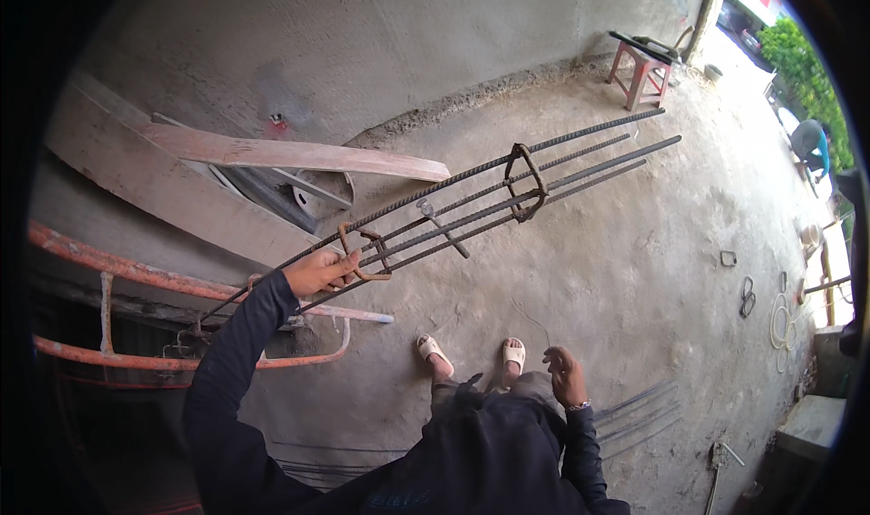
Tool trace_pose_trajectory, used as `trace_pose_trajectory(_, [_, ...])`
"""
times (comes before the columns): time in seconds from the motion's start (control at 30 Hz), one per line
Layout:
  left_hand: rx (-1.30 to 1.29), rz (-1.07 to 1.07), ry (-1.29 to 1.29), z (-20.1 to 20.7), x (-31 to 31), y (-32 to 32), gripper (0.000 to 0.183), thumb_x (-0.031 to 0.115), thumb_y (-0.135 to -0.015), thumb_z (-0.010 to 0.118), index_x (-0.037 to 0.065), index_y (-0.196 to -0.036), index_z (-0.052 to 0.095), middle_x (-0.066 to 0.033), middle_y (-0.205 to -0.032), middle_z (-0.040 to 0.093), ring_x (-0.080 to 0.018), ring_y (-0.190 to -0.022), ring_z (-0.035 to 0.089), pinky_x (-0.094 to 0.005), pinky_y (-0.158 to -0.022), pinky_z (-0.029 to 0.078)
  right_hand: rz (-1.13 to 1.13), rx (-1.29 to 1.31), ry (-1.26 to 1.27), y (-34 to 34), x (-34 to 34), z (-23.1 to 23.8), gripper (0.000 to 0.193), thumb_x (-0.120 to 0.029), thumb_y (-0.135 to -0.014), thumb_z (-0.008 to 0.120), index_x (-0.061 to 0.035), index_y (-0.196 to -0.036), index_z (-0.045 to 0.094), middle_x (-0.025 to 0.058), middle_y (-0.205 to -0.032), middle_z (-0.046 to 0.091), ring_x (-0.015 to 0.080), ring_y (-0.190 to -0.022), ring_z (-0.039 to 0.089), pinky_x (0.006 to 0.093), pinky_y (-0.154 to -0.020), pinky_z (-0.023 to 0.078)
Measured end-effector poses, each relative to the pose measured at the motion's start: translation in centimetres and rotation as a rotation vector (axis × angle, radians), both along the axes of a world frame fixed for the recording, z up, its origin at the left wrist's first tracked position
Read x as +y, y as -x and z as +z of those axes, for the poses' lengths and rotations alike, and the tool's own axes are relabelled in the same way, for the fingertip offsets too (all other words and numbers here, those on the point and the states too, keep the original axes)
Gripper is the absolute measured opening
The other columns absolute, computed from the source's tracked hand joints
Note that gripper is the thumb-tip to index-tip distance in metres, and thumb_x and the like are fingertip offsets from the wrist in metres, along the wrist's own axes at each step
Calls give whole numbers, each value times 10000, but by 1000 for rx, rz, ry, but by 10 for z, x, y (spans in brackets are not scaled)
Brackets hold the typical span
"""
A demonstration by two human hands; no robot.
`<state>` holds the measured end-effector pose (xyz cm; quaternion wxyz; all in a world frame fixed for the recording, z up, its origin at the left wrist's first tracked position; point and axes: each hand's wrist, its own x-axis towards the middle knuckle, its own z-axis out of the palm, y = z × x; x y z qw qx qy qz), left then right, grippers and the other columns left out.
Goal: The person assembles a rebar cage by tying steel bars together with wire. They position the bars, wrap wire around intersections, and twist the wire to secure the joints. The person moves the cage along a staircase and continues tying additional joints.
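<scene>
Several long ribbed steel rebars (458, 181) run slantwise as a cage from lower left to upper right. A square rebar stirrup (526, 182) surrounds them toward the far end. My left hand (319, 272) is closed at a nearer, rusty stirrup (381, 254), thumb against its side, by the bars. My right hand (566, 376) hangs low near my right leg, fingers curled. A thin wire (533, 319) appears to run up to its fingertips; whether they grip it is unclear. Beneath the bars shows a short piece with a pale rounded head and dark shaft (444, 229).
Wooden boards (299, 156) lean by the wall at left. An orange metal frame (181, 279) stands below them. A red-and-white stool (640, 73) holds dark items. Loose stirrups (747, 298) and a pale hose coil (781, 325) lie at right. More rebars (639, 415) lie behind my right hand.
</scene>
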<state>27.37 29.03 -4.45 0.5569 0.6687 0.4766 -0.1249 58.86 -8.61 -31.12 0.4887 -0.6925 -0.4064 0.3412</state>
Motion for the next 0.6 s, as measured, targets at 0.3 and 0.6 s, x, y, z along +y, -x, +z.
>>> trace_pose_trajectory(0.3, [36,82,-35,0,-4,5,658,609,-1002,527,-37,-955,639,10,-756,546,-40,-644,443,-218,-569,363,-328,873,-325,-26,62,60,233,-305,-1061,546,-130,-1006,403,6,-838,471,79,-696,420,240,-605,361])
trace_pose_trajectory(0.6, [51,-119,-133,4,2,1,671,621,-969,582,-29,-826,666,-21,-635,556,-81,-503,485,-273,-485,394,-523,766,-568,-151,215,143,478,-425,-1045,543,-14,-1265,435,241,-1270,609,350,-1233,594,419,-966,525])
